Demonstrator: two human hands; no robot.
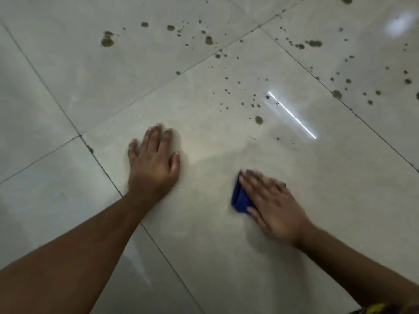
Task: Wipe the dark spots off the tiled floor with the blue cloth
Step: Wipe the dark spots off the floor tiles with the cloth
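we're looking at a glossy tiled floor [226,257], pale and smooth, throwing back a sharp streak of light [292,115]. thin dark grout lines [102,165] cut between the tiles. the dark spots [258,120] sit dull and matt on that shine. the blue cloth [240,198] looks soft, unshiny fabric.

Count: two hands, left hand [154,159] and right hand [275,206]; one blue cloth [240,198]; dark spots [258,120] too many to count; tiled floor [68,87], several tiles.
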